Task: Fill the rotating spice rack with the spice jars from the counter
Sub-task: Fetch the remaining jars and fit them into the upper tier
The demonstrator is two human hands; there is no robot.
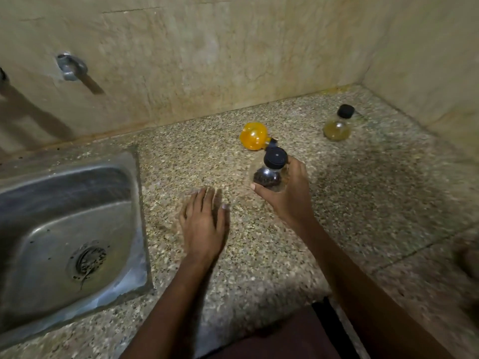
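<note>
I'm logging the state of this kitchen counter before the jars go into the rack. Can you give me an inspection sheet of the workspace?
Surface: speckled stone counter, worn, with a dark stain on its right side.
Job's things: dark spice jar with a black cap, held upright; orange jar lying on its side behind it; pale yellow jar standing upright near the corner. No spice rack in view.
Clutter: nothing seen.
Grippers: right hand grips the dark spice jar; left hand is flat, fingers straight, empty, over the counter.
Cables: nothing seen.
Surroundings: steel sink at left, specks around its drain; metal pipe stub on the tiled wall.
</note>
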